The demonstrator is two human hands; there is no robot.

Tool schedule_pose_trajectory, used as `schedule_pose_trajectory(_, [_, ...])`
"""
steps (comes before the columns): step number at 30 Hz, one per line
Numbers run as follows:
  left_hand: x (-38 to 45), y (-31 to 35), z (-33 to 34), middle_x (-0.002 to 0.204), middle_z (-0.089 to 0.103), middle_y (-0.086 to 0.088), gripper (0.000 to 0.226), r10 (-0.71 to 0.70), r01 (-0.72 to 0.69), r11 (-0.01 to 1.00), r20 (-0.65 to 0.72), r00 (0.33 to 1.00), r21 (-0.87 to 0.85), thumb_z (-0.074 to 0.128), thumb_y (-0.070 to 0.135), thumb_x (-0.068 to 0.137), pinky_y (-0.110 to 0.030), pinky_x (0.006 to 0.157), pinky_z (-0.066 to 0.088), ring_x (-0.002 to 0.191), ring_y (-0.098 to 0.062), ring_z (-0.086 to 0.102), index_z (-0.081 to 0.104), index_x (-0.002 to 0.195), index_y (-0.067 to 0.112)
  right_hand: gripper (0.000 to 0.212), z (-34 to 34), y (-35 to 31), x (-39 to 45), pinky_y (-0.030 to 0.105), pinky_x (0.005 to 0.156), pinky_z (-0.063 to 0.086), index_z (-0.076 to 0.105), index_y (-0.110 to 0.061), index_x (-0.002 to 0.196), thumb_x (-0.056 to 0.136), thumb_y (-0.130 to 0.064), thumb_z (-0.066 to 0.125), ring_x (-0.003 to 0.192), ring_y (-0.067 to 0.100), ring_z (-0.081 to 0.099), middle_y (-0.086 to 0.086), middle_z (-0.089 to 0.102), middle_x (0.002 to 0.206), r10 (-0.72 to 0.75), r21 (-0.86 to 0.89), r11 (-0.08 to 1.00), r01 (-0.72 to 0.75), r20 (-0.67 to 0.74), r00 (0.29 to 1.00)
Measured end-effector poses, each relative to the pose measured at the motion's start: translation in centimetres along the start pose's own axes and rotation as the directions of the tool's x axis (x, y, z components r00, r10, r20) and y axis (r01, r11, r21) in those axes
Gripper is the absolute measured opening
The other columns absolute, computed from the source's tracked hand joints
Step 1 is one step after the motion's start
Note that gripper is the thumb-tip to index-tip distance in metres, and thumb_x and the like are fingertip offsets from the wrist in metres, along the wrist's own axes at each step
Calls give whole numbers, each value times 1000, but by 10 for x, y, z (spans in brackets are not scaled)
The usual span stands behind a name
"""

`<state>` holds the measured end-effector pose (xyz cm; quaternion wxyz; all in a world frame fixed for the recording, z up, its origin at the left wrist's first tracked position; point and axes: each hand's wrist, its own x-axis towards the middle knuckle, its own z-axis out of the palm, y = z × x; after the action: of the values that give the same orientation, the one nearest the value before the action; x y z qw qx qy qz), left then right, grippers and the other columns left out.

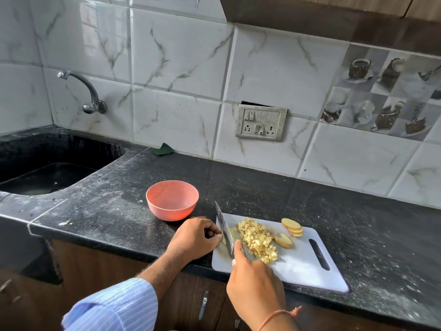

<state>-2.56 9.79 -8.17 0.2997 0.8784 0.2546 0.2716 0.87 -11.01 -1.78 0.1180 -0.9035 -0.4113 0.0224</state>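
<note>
The curled fingertips of the left hand (195, 237) pinch a pale yellow potato piece (224, 241) down against the board, right beside the blade. The right hand (253, 280) grips the handle of a steel-bladed kitchen knife (224, 228), its index finger stretched along the blade's spine; the handle itself is hidden in the fist. The blade stands on edge, tip pointing away, between the held piece and a heap of small diced potato cubes (257, 240). Beyond the heap lie round, skin-edged potato slices (292, 228). All of it rests on a white rectangular plastic cutting board (307, 266) at the front edge of a black speckled stone counter (274, 187). A salmon-pink plastic bowl (172, 199) stands just left of the board, and a dark sink (47, 173) lies farther left.
</note>
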Motion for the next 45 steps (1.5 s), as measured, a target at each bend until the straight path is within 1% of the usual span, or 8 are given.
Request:
schedule_pose_trajectory(11, [0, 2, -3, 81, 70, 22, 6, -18, 18, 1000, 29, 999, 4, 82, 44, 82, -19, 67, 53, 82, 1, 66, 80, 84, 39, 72, 7, 5, -3, 32, 75, 55, -3, -30, 167, 109, -29, 40, 86, 18, 65, 3, 69, 104, 7, -19, 1000, -6, 22, 1000])
schedule_pose_trajectory(20, [-1, 5, -5, 81, 69, 20, 7, -25, 25, 1000, 49, 998, 0, 81, 44, 82, -22, 68, 54, 81, -1, 66, 79, 84, 38, 43, 18, 44, 32, 30, 71, 51, 47, -42, 150, 108, -45, 38, 91, 13, 67, -8, 73, 108, 43, 320, 947, -7, -106, 993])
schedule_pose_trajectory(23, [-2, 5, -5, 81, 69, 21, 3, -17, 17, 1000, 34, 999, 1, 78, 40, 84, -16, 65, 49, 82, 0, 65, 79, 85, 37, 27, 15, 75, 51, 36, 53, 35, 66, -28, 100, 106, -46, 47, 54, 10, 45, -7, 54, 64, 35, 591, 807, -11, -29, 999])
schedule_pose_trajectory(26, [-3, 6, -3, 84, 69, 24, 7, -7, 8, 1000, 18, 1000, -28, 74, 37, 89, -13, 65, 45, 82, 0, 65, 79, 85, 36, 36, 10, 95, 57, 26, 43, 22, 69, -11, 101, 107, -44, 55, 47, 13, 29, 1, 39, 61, 69, 876, 460, -146, 129, 989])
schedule_pose_trajectory(31, [0, 10, -6, 97, 76, 18, 12, -14, -20, 968, -135, 991, -248, 72, 27, 99, -20, 78, 57, 90, -3, 71, 78, 107, 32, 47, 6, 106, 55, 22, 41, 18, 70, -6, 98, 104, -51, 58, 44, 15, 31, 7, 44, 67, 5, 924, 359, -132, 140, 990])
schedule_pose_trajectory(34, [8, 36, -8, 108, 80, 11, 24, -227, 115, 774, -103, 968, -622, 60, 24, 108, -25, 91, 59, 103, -7, 74, 70, 129, 18, 50, 7, 110, 53, 25, 43, 17, 66, -2, 101, 103, -51, 57, 45, 16, 28, 6, 40, 63, 4, 946, 300, -124, 129, 992])
schedule_pose_trajectory(39, [34, 81, -7, 124, 76, -16, 42, -335, 528, 109, 468, 817, -842, 49, 40, 111, -47, 112, 51, 122, -34, 69, 62, 130, 5, 41, 3, 112, 51, 25, 43, 15, 67, -11, 101, 101, -53, 61, 48, 13, 26, 4, 37, 64, 24, 948, 270, -171, 171, 985])
schedule_pose_trajectory(45, [53, 109, -6, 103, 79, -17, 27, -291, 541, 111, 493, 820, -834, 56, 21, 109, -35, 82, 66, 89, -26, 77, 74, 108, 2, 49, 6, 111, 54, 26, 44, 15, 70, -5, 104, 103, -51, 55, 47, 13, 22, 2, 36, 62, 64, 955, 231, -185, 175, 983])
